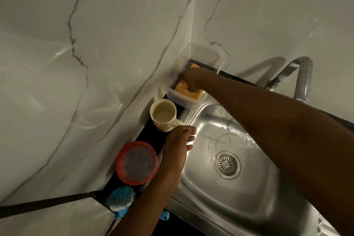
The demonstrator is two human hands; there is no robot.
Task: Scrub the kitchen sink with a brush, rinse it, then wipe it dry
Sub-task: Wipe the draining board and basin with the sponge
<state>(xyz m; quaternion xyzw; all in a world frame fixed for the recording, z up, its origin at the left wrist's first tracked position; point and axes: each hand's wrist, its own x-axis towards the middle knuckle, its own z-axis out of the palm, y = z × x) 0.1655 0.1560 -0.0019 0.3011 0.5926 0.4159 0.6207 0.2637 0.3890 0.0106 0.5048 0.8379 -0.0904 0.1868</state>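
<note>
The steel sink (254, 193) fills the lower right, wet around its drain (227, 164). My right hand (191, 80) reaches into a clear plastic tub (203, 53) in the far corner and grips an orange sponge (183, 87) lying inside it. My left hand (179, 143) rests on the sink's left rim with its fingers relaxed, holding nothing. A blue and white scrub brush (121, 197) lies on the dark counter at the lower left, partly hidden behind my left forearm.
A cream mug (162, 116) with red flowers stands on the dark ledge left of the sink. A red-rimmed round container (137, 163) sits nearer me. The steel tap (298, 76) curves over the sink's back right. Marble walls close the left and back.
</note>
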